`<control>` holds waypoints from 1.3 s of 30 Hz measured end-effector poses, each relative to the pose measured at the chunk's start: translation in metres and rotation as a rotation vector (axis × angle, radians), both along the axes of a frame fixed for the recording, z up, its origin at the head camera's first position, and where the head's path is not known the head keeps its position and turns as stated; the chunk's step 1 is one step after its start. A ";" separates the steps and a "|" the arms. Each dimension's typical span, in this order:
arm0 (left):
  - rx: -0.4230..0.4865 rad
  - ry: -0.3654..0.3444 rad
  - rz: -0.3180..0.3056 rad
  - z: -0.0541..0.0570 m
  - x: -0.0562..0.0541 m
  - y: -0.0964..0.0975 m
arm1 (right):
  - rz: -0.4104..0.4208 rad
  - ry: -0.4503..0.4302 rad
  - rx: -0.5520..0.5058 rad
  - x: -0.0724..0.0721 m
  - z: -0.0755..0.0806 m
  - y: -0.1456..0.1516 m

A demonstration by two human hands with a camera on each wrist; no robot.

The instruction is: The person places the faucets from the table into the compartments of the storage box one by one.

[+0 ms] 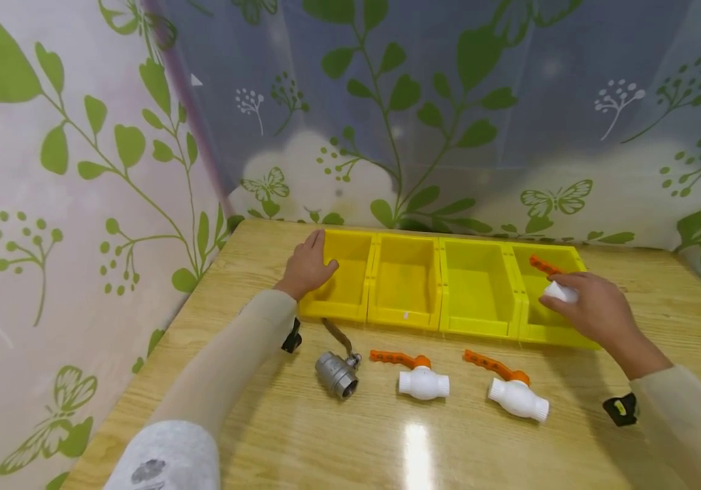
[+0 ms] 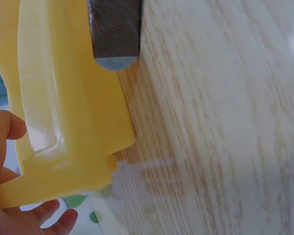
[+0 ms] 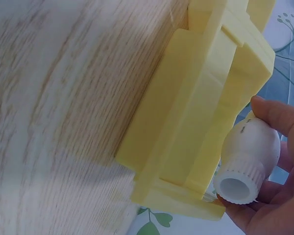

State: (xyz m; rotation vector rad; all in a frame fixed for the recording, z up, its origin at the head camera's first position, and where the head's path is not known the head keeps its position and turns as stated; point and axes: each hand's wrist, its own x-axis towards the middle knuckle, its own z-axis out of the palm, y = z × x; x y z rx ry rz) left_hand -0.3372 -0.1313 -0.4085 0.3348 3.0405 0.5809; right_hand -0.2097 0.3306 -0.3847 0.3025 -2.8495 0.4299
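Note:
My left hand (image 1: 309, 265) grips the outer side wall of the leftmost bin in a row of yellow bins (image 1: 333, 314); in the left wrist view its thumb lies inside the wall (image 2: 49, 183) and its other fingers outside. At the row's other end, my right hand (image 1: 604, 309) holds a white plastic ball valve (image 3: 250, 147) over the rightmost bin (image 1: 559, 333). This valve's orange lever (image 1: 544, 265) points up and left, and one ribbed open end faces the camera in the right wrist view.
In front of the bins lie a metal ball valve (image 1: 335, 374) with a dark lever and two white valves (image 1: 424, 384) (image 1: 518, 399) with orange levers. They rest on a wood-grain table (image 1: 338, 449). A patterned cloth (image 1: 350, 136) hangs close behind the bins.

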 end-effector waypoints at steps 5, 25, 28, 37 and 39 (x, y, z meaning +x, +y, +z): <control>0.017 0.000 -0.001 -0.001 0.002 -0.002 | 0.017 -0.018 -0.004 -0.003 -0.001 -0.001; 0.029 0.013 0.000 -0.003 -0.002 -0.002 | 0.034 -0.076 0.027 -0.008 -0.002 -0.005; 0.033 0.011 0.000 -0.004 -0.003 -0.002 | 0.043 -0.104 0.041 -0.009 -0.004 -0.004; 0.052 0.023 -0.005 -0.007 -0.004 -0.002 | 0.054 -0.157 0.055 -0.014 -0.008 -0.006; 0.055 0.029 -0.004 -0.008 -0.004 -0.002 | 0.048 -0.167 0.061 -0.015 -0.009 -0.006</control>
